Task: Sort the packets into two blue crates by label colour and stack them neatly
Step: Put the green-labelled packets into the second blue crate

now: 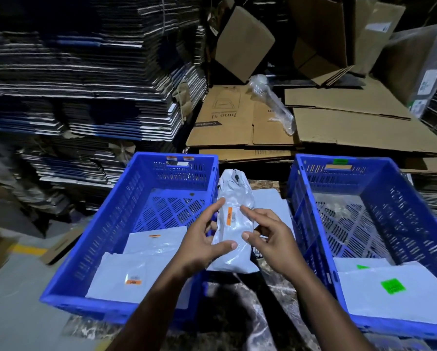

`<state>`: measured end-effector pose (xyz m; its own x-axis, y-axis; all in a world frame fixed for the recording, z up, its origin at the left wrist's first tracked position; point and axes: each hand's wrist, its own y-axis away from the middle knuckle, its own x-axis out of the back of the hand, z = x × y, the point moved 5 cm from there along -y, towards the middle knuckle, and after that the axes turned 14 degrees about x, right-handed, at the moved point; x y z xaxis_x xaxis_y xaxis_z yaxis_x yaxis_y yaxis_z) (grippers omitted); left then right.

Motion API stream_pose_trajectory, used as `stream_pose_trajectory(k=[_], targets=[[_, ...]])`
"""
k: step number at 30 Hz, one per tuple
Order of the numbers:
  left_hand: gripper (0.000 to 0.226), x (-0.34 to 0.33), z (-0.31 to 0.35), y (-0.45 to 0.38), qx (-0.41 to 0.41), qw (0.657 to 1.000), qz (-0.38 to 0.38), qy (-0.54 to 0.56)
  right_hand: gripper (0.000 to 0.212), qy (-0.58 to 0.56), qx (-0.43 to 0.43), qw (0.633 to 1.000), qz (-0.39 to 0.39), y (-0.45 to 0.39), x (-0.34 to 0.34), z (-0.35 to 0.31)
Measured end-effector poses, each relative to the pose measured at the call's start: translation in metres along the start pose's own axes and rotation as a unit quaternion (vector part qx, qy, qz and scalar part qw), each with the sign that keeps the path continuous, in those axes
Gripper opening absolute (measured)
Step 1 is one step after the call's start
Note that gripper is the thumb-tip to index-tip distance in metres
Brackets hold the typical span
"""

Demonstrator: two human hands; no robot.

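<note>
Packets are the matter here, and one grey packet [233, 224] with an orange label [229, 216] is held up between the two blue crates. The left hand [202, 239] grips it from the left side, thumb curled across its lower part and fingers along its edge. The right hand [268, 236] is just beside it with fingers loosely spread; the thumb tip touches the packet, but I cannot tell if it really holds.

The left crate [106, 239] contains flat packets with orange labels [136, 272]. The right crate [415, 198] contains flat packets with green labels [399, 297]. Behind the crates lie flattened cardboard boxes [351, 127] and tall stacks of cardboard sheets [85, 72].
</note>
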<state>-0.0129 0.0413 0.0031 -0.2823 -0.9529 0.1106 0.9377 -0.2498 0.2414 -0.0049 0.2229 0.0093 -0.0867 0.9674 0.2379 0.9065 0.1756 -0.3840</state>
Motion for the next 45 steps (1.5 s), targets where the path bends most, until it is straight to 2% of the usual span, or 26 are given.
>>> stream_pose_trajectory(k=[9, 13, 19, 24, 26, 29, 31, 35, 40, 43, 45], targets=[[0.09, 0.06, -0.012, 0.028, 0.013, 0.998, 0.064, 0.008, 0.056, -0.043, 0.029, 0.998, -0.048, -0.019, -0.053, -0.003], [0.09, 0.094, -0.019, 0.038, 0.028, 0.996, 0.088, -0.007, 0.06, -0.088, 0.015, 0.993, -0.073, -0.026, -0.088, -0.007], [0.092, 0.156, -0.013, 0.033, 0.023, 0.989, 0.091, -0.114, 0.062, -0.081, 0.015, 0.991, -0.104, -0.028, -0.126, -0.001], [0.089, 0.2, -0.007, 0.024, 0.061, 0.945, 0.042, -0.32, 0.051, -0.041, -0.013, 0.999, -0.025, -0.024, -0.124, 0.014], [0.086, 0.207, -0.017, 0.018, 0.121, 0.923, -0.017, -0.365, 0.047, -0.022, -0.023, 0.999, 0.001, -0.024, -0.117, 0.022], [0.082, 0.199, -0.047, 0.015, 0.175, 0.868, -0.137, -0.444, 0.04, -0.013, -0.037, 0.998, 0.043, -0.025, -0.102, 0.031], [0.08, 0.194, -0.064, 0.013, 0.206, 0.847, -0.16, -0.463, 0.035, 0.0, -0.056, 0.996, 0.065, -0.026, -0.091, 0.04], [0.073, 0.189, -0.068, 0.003, 0.246, 0.875, -0.124, -0.398, 0.028, 0.082, -0.092, 0.988, 0.097, -0.024, -0.066, 0.068], [0.069, 0.176, -0.075, 0.005, 0.268, 0.847, -0.199, -0.413, 0.013, 0.165, -0.174, 0.962, 0.132, -0.019, -0.029, 0.103], [0.068, 0.173, -0.084, 0.005, 0.272, 0.845, -0.192, -0.42, 0.009, 0.186, -0.176, 0.956, 0.14, -0.018, -0.017, 0.111], [0.066, 0.168, -0.091, 0.0, 0.274, 0.845, -0.176, -0.424, 0.014, 0.222, -0.18, 0.951, 0.118, -0.02, -0.011, 0.126]])
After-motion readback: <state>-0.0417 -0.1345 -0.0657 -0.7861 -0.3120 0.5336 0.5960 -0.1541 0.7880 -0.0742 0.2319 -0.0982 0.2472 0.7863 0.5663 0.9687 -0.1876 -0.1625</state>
